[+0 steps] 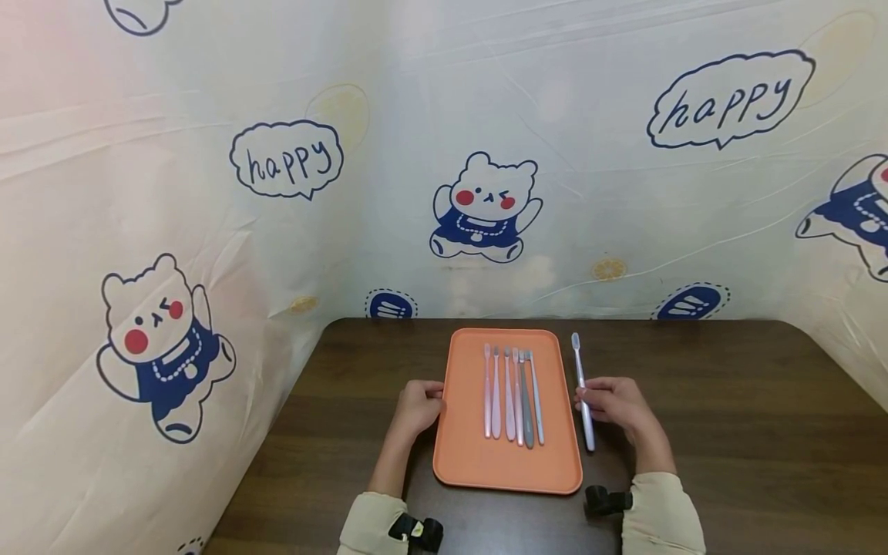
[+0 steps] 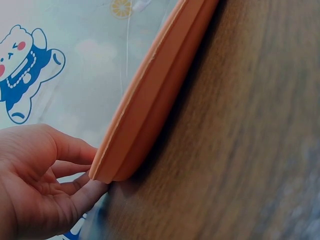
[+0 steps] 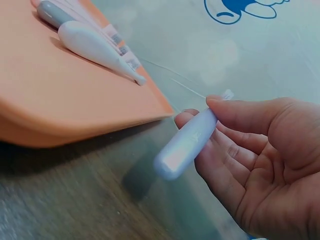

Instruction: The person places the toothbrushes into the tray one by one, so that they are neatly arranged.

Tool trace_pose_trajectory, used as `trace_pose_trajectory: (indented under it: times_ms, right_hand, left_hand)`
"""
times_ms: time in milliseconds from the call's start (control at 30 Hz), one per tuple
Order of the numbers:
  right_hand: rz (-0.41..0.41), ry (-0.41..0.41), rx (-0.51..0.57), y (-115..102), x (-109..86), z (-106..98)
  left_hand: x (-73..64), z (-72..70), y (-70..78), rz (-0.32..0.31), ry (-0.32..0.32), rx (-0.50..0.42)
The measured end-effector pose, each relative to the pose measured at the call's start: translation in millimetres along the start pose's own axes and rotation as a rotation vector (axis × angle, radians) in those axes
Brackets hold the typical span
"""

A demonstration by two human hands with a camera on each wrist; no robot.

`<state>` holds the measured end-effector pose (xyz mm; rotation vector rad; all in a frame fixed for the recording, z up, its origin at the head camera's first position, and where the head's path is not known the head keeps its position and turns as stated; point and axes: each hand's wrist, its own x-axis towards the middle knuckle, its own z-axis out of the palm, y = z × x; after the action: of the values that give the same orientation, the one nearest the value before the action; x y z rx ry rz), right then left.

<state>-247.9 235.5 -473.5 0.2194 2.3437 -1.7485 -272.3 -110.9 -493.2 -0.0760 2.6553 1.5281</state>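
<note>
An orange tray [image 1: 461,455] lies on the table with several toothbrushes [image 1: 509,416] in a row on it, their heads toward the far side. Some handles are pinkish, one is grey [image 1: 529,428]. My left hand [image 1: 418,407] pinches the tray's left rim [image 2: 127,120] between thumb and fingers. Just off the tray's right side, my right hand [image 1: 620,402] holds a pale lilac toothbrush [image 1: 588,432] above the table, head pointing away. The right wrist view shows thumb and fingers pinching its handle [image 3: 185,142]; the fingers partly hide its upper part.
The dark wooden table [image 1: 749,432] extends to both sides of the tray. A pale curtain [image 1: 388,169] printed with bears hangs behind the table's far edge and along its left and right. Black wrist cameras [image 1: 605,501] sit at both sleeves.
</note>
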Motion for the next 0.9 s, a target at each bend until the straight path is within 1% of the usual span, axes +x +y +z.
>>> trace_pose_trajectory:
  times_ms: [233, 467, 567, 733, 900]
  right_hand:
    - [-0.002, -0.003, -0.017, -0.5, 1.3, 4.4]
    - [0.005, 0.018, -0.048, -4.7, 1.5, 10.6]
    - [0.009, 0.028, -0.066, -4.6, 2.9, 13.2]
    - [0.016, 0.023, -0.050, -4.3, 4.8, 16.5]
    - [-0.003, 0.028, -0.048, -5.2, 5.5, 20.6]
  left_hand:
    - [0.1, -0.3, 0.1, 0.007, 0.002, 0.013]
    - [-0.9, -0.3, 0.9, -0.005, 0.004, 0.013]
    - [-1.2, -0.4, 1.1, 0.002, 0.006, 0.015]
    - [-1.1, -0.7, 2.0, 0.014, 0.009, 0.018]
    - [-1.9, -1.0, 2.3, 0.008, 0.006, 0.020]
